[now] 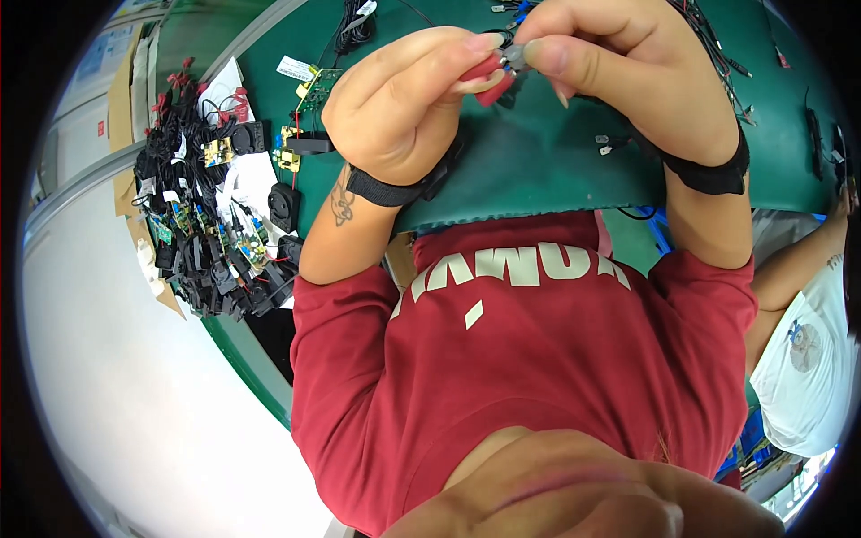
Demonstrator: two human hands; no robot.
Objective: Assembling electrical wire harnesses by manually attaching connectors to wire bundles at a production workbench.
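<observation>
Nearest, at 6 o'clock: red shirt with pale lettering (pixel 520 269), forearms rising from it toward 12.

Left hand (pixel 404 108), black wrist strap (pixel 386 191) below it: fingers curled closed, thumb and forefinger pinching a small red connector piece (pixel 489 79) at about 12 o'clock. Right hand (pixel 628 67), also strapped at the wrist: closed, thumb and forefinger tips pressed on a small grey part (pixel 515 56) touching the red piece. Cannot tell whether the two parts are already seated; join hidden by fingertips.

Both held in the air just above the green surface (pixel 538 161), not resting on it.

For a clean mating, judged: keep both pieces in line, grip near the join rather than on any lead, push straight without twisting, watch for pinched wire.

At 9 o'clock, well apart: heap of black housings, small green circuit boards and wires (pixel 211 224).

Farthest, toward 1 o'clock: loose black and red cable leads (pixel 717 49). At 3 o'clock, another person's arm in a white shirt (pixel 807 359).
</observation>
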